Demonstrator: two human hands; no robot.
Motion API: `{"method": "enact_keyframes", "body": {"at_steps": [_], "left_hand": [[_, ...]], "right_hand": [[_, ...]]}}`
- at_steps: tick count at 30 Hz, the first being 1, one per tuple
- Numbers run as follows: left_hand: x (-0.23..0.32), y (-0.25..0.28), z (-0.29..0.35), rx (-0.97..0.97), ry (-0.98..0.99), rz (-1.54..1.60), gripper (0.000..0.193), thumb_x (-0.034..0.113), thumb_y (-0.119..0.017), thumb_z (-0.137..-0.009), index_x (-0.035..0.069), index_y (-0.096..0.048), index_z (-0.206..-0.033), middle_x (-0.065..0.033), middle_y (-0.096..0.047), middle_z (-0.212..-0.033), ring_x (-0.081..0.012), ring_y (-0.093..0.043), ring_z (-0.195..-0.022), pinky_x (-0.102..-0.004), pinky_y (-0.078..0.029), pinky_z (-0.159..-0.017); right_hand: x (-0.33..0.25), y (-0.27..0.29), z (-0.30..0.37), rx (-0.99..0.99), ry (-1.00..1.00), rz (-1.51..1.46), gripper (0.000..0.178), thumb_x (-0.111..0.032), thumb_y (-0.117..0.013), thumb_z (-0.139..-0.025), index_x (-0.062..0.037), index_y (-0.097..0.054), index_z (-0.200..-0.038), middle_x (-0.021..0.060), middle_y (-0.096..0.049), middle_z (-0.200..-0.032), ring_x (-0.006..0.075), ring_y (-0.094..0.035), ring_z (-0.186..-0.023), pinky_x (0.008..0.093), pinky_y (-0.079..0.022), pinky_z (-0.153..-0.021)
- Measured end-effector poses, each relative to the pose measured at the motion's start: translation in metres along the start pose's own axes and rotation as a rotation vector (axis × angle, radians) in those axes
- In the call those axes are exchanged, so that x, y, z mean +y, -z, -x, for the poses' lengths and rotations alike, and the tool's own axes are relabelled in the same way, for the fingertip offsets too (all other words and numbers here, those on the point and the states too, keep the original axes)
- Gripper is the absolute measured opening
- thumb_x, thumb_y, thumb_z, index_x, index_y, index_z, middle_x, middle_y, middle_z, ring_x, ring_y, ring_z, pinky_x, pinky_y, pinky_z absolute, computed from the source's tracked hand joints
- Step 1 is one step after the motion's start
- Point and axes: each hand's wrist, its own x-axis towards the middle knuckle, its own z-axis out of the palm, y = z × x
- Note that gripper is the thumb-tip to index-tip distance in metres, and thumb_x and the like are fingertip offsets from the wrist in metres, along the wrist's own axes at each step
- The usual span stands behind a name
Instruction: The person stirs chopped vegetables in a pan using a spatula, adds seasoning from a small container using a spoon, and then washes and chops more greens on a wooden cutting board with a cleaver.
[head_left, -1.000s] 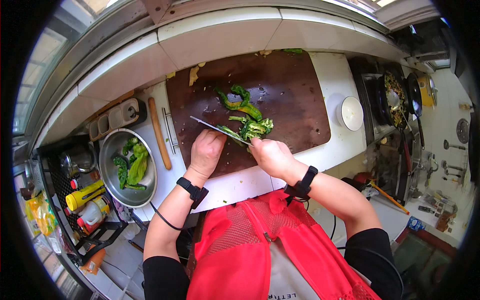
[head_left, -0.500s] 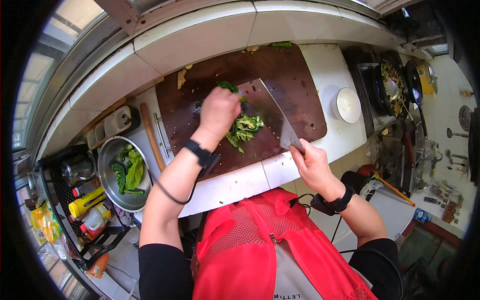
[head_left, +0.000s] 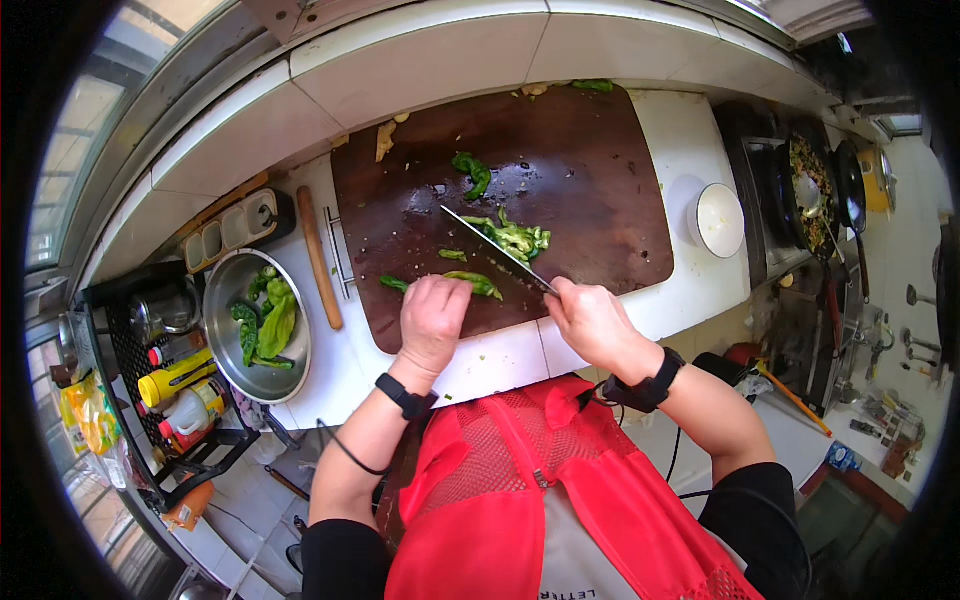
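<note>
My right hand grips the handle of a kitchen knife, its blade slanting up and left over a dark brown cutting board. Left of the blade, near the board's front edge, my left hand has its fingers closed on a green pepper. Green also shows on the far side of those fingers, and the fingertips are partly hidden. Just beyond the blade lies a heap of cut green pepper. Another dark green pepper rests farther back on the board.
To the left, a steel bowl holds several green peppers, beside a wooden rolling pin and a seasoning box. A white bowl stands right of the board. Farther right, a wok with food sits on the stove.
My left hand has moved from the board's middle toward its front edge and now holds a pepper there. The knife has swung left, beside the cut pieces. The far pepper is now uncovered.
</note>
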Motion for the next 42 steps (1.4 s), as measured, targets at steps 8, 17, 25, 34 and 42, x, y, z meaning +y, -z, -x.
{"method": "enact_keyframes", "body": {"at_steps": [8, 17, 25, 34, 42], "left_hand": [[0.011, -0.008, 0.009, 0.049, 0.047, -0.001, 0.032, 0.006, -0.059, -0.071, 0.006, -0.069, -0.101, -0.0098, -0.066, -0.101, -0.0285, -0.063, -0.09, -0.0374, -0.052, -0.083], [0.01, -0.013, 0.011, 0.062, 0.082, 0.022, 0.029, 0.007, -0.059, -0.071, 0.004, -0.069, -0.098, -0.0093, -0.066, -0.099, -0.0277, -0.063, -0.09, -0.0361, -0.052, -0.081], [0.01, -0.013, 0.011, 0.055, 0.083, 0.023, 0.027, 0.008, -0.058, -0.069, 0.003, -0.069, -0.093, -0.0101, -0.065, -0.094, -0.0279, -0.062, -0.086, -0.0356, -0.053, -0.077], [0.005, -0.015, 0.015, 0.111, 0.036, 0.06, 0.028, 0.007, -0.058, -0.069, 0.002, -0.068, -0.095, -0.0098, -0.065, -0.093, -0.0262, -0.062, -0.089, -0.0356, -0.053, -0.077], [0.005, -0.013, 0.013, 0.11, 0.025, 0.089, 0.028, 0.006, -0.059, -0.069, 0.001, -0.068, -0.095, -0.0098, -0.064, -0.093, -0.0269, -0.062, -0.087, -0.0359, -0.052, -0.076]], "right_hand": [[-0.028, 0.017, 0.009, -0.089, 0.306, 0.468, 0.004, -0.004, -0.055, -0.078, -0.0024, -0.053, -0.08, 0.0156, -0.062, -0.067, 0.0291, -0.066, -0.059, 0.0383, -0.054, -0.052], [-0.006, -0.015, -0.025, -0.054, 0.376, 0.424, 0.006, -0.007, -0.054, -0.08, -0.0026, -0.053, -0.084, 0.0167, -0.063, -0.068, 0.0321, -0.066, -0.062, 0.0413, -0.054, -0.055], [-0.021, -0.001, -0.019, -0.153, 0.318, 0.358, 0.007, -0.008, -0.055, -0.083, -0.0024, -0.052, -0.083, 0.0181, -0.06, -0.065, 0.0369, -0.063, -0.061, 0.047, -0.049, -0.053], [-0.028, 0.021, -0.013, -0.254, 0.238, 0.336, 0.015, -0.014, -0.055, -0.088, -0.0015, -0.051, -0.081, 0.0195, -0.06, -0.065, 0.0385, -0.062, -0.063, 0.048, -0.05, -0.055], [-0.022, -0.024, -0.028, -0.149, 0.279, 0.31, 0.01, -0.012, -0.053, -0.087, -0.0025, -0.052, -0.084, 0.0204, -0.063, -0.069, 0.0377, -0.064, -0.064, 0.0465, -0.052, -0.057]]}}
